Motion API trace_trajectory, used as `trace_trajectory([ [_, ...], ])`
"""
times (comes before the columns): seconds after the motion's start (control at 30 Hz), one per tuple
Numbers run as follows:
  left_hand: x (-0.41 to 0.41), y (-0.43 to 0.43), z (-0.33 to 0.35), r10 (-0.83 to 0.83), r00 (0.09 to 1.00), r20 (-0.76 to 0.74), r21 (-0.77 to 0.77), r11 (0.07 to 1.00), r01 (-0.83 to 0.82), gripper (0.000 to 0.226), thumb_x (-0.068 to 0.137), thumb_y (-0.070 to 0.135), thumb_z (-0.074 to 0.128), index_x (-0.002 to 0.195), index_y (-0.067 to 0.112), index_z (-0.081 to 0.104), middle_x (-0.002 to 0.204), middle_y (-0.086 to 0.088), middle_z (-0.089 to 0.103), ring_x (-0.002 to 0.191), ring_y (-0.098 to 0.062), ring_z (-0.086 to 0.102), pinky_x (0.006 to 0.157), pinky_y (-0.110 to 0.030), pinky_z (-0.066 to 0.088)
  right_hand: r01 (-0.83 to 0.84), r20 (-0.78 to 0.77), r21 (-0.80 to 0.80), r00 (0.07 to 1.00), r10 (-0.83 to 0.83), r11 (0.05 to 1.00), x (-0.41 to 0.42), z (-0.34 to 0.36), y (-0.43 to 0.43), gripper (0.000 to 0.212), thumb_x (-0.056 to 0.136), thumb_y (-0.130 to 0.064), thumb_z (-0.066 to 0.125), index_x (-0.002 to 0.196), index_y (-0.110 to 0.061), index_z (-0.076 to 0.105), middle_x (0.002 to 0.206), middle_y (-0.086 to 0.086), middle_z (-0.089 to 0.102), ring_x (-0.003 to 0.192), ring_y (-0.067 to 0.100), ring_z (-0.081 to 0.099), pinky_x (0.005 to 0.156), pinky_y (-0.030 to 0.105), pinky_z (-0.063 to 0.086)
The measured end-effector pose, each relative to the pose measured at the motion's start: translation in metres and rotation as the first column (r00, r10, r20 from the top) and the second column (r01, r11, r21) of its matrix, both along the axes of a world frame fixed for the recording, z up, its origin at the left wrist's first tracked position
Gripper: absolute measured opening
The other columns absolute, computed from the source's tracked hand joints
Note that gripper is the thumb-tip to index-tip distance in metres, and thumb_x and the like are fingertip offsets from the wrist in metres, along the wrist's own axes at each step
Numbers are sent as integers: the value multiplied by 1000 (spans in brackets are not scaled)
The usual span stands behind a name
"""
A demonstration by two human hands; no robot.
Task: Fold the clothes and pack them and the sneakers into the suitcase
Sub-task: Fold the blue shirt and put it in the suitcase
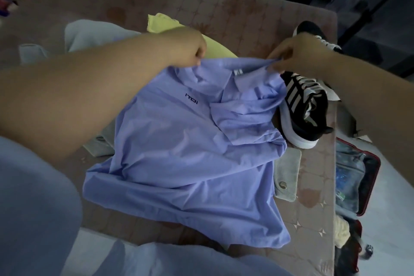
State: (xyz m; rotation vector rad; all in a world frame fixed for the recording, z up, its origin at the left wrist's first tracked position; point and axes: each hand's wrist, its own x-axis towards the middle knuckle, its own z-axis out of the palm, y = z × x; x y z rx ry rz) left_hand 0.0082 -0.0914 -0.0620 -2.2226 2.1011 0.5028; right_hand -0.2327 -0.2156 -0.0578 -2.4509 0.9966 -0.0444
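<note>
Half hiding 1 sneaker (310,28), the right hand (291,55), like the left hand (189,48), pinches the shoulder edge of the lilac shirt (179,152), which lies lengthwise on the mattress (224,6), collar far, hem toward the person.

A pale blue short sleeve (33,208) fills the lower left of the frame, plain and unpatterned. More pale blue cloth (179,262) of the person's clothing runs along the bottom edge. Both forearms are bare down to the left hand (190,49) and right hand (293,54).
</note>
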Motion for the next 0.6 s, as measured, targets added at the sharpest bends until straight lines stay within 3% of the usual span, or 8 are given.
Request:
trace_trajectory([
  [0.07, 5, -17, 13, 37, 996, 86, -149, 989, -24, 17, 86, 6, 53, 100, 2, 61, 106, -23, 61, 97, -38, 55, 74, -35, 39, 67, 39, -129, 997, -62, 989, 10, 9, -8, 17, 79, -11, 70, 94, -3, 70, 79, 6, 61, 57, -4, 51, 55, 14, 37],
  [0.2, 12, -46, 25, 207, 977, 44, -340, 923, -180, 29, 87, 3, 46, 116, 1, 48, 116, -27, 54, 105, -41, 52, 81, -43, 40, 337, 185, -267, 937, -295, 903, 33, 17, -14, 19, 78, -14, 56, 87, 1, 65, 78, 19, 55, 72, 20, 46, 62, 26, 31],
  [0.27, 16, -50, 16, 256, 965, -54, -360, 896, -258, 37, 86, -1, 43, 123, 2, 43, 121, -27, 51, 109, -40, 50, 86, -44, 39, 379, 130, -238, 925, -358, 894, 45, 11, -11, 27, 79, -15, 50, 98, 0, 61, 94, 24, 57, 84, 27, 53, 67, 32, 38],
  [0.3, 22, -48, 6, 291, 952, -98, -341, 888, -307, 41, 87, -1, 43, 127, 3, 40, 125, -27, 49, 112, -41, 49, 88, -42, 38, 373, 55, -201, 928, -369, 906, 50, 3, -5, 35, 83, -15, 51, 115, 0, 54, 114, 26, 54, 101, 32, 54, 79, 35, 41],
  [0.37, 39, -31, -13, 397, 910, -118, -265, 871, -414, 48, 90, 9, 48, 136, 6, 34, 133, -26, 42, 122, -41, 42, 96, -40, 35, 253, -105, -165, 957, -272, 953, 55, -17, 15, 55, 91, -22, 50, 137, 3, 32, 140, 27, 33, 123, 38, 41, 94, 37, 34],
  [0.43, 67, -6, -36, 476, 877, -55, -196, 857, -477, 56, 90, 28, 51, 140, 9, 33, 138, -23, 39, 126, -40, 38, 102, -42, 31, 77, -92, -125, 992, -89, 989, 57, -37, 38, 60, 89, -34, 38, 133, 6, 39, 137, 30, 35, 122, 42, 40, 97, 38, 30],
  [0.5, 95, 27, -53, 530, 848, -14, -130, 839, -528, 66, 85, 48, 47, 139, 10, 37, 136, -23, 42, 123, -41, 42, 102, -45, 35, 26, -101, -10, 995, -26, 1000, 57, -50, 69, 60, 87, -29, 54, 136, 3, 38, 139, 25, 34, 129, 36, 35, 106, 36, 24],
  [0.6, 122, 67, -65, 610, 792, -14, -70, 790, -609, 53, 91, 35, 54, 135, 7, 42, 134, -22, 45, 122, -38, 44, 101, -43, 36, -83, -114, 126, 989, 97, 989, 62, -73, 111, 69, 88, -29, 62, 145, -12, 28, 150, 17, 23, 138, 32, 25, 112, 39, 24],
])
